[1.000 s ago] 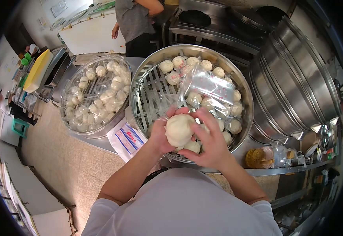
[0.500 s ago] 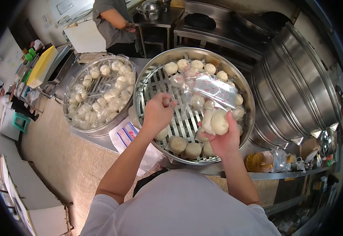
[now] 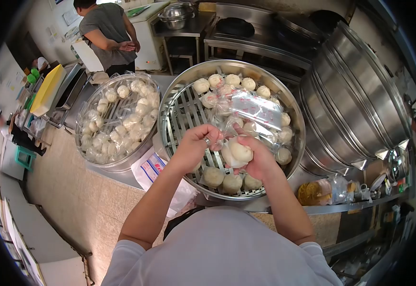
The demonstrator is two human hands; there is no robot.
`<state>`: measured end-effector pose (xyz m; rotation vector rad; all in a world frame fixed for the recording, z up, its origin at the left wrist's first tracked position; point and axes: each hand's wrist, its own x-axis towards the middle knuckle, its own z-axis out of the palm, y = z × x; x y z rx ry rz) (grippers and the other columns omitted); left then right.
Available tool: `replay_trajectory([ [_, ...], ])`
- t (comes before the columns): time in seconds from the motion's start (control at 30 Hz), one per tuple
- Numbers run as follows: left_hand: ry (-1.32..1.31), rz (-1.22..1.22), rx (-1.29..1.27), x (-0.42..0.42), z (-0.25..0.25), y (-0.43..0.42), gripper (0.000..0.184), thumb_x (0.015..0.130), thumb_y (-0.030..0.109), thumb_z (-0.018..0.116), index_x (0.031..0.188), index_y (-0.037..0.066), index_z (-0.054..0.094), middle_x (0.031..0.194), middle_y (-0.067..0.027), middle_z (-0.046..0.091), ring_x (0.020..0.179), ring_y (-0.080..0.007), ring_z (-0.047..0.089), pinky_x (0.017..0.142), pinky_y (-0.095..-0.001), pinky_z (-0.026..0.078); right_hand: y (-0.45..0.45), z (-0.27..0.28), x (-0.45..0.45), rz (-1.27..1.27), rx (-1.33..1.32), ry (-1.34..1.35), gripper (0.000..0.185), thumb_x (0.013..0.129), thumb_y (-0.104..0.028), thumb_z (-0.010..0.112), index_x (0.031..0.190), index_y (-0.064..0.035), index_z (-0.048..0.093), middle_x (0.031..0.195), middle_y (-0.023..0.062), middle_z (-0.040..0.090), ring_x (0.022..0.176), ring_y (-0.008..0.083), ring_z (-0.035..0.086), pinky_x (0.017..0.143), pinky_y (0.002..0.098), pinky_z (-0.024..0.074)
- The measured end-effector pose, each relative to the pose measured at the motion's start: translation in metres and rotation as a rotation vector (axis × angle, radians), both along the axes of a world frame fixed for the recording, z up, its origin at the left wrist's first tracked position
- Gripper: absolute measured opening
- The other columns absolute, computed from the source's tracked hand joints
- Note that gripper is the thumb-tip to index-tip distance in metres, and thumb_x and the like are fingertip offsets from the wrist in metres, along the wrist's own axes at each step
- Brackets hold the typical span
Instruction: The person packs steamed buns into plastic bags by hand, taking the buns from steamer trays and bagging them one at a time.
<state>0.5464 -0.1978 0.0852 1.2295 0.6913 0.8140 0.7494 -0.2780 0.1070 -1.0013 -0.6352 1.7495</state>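
Observation:
In my right hand [image 3: 263, 159] are pale steamed buns [image 3: 241, 150], at least two pressed together, with white paper at their base. My left hand [image 3: 199, 147] is closed in a pinch on a thin clear plastic bag [image 3: 223, 127], close beside the buns. Both hands are over a large round steamer tray [image 3: 168, 90] with a slatted metal bottom. More buns [image 3: 232, 183] line its near and far sides. A stack of clear plastic bags with red print [image 3: 256, 108] lies over some of the buns.
To the left, a second steamer tray [image 3: 115, 166] holds bagged buns. Tall stacked steamers [image 3: 356, 100] stand at right, near an oil bottle [image 3: 313, 193]. A printed plastic bag [image 3: 153, 169] lies at the table edge. Another person [image 3: 105, 35] stands beyond the table.
My right hand has brought the buns leftward, close to my left hand. My left hand has moved slightly down and right. The other person has shifted left and turned away.

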Motion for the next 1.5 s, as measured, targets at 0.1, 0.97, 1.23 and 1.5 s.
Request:
replay_trajectory([
  [0.1,0.162,-0.019,0.056,0.007,-0.001,-0.007,0.012,0.104,0.011,0.061,0.101,0.001,0.068,0.094,0.0,0.069,0.083,-0.0063,0.056,0.074,-0.0245,0.046,0.008,-0.015,0.005,-0.039,0.029,0.249,0.078,0.095,-0.037,0.063,0.16,-0.0093,0.03,0.142,0.01,0.058,0.092,0.0285,0.072,0.051,0.0381,0.0557],
  [0.97,0.565,0.212,1.069,0.014,-0.011,-0.03,0.017,0.077,-0.002,0.068,0.088,0.009,0.064,0.088,-0.0065,0.065,0.092,-0.0314,0.059,0.096,-0.0443,0.041,0.032,-0.033,-0.032,-0.598,0.098,0.323,0.025,0.104,-0.017,0.059,0.122,0.0,0.059,0.112,0.0109,0.068,0.097,0.0226,0.07,0.079,0.0401,0.0605],
  [1.23,0.607,-0.049,0.811,0.007,-0.011,-0.033,0.02,0.077,-0.001,0.068,0.096,0.005,0.068,0.091,-0.0091,0.068,0.086,-0.0337,0.065,0.08,-0.043,0.052,0.038,-0.064,-0.039,-0.498,0.172,-0.297,0.046,0.092,-0.02,0.076,0.128,0.007,0.064,0.102,0.0105,0.07,0.097,0.0185,0.068,0.083,0.0317,0.0545],
  [1.5,0.606,0.384,0.851,0.015,0.028,-0.035,0.016,0.084,0.012,0.077,0.096,0.004,0.069,0.09,-0.0107,0.07,0.073,-0.0255,0.069,0.066,-0.0353,0.056,0.027,-0.053,-0.043,-0.394,0.543,-1.048,0.068,0.083,-0.017,0.08,0.142,0.0058,0.054,0.115,0.022,0.069,0.102,0.0269,0.068,0.088,0.036,0.0541],
])
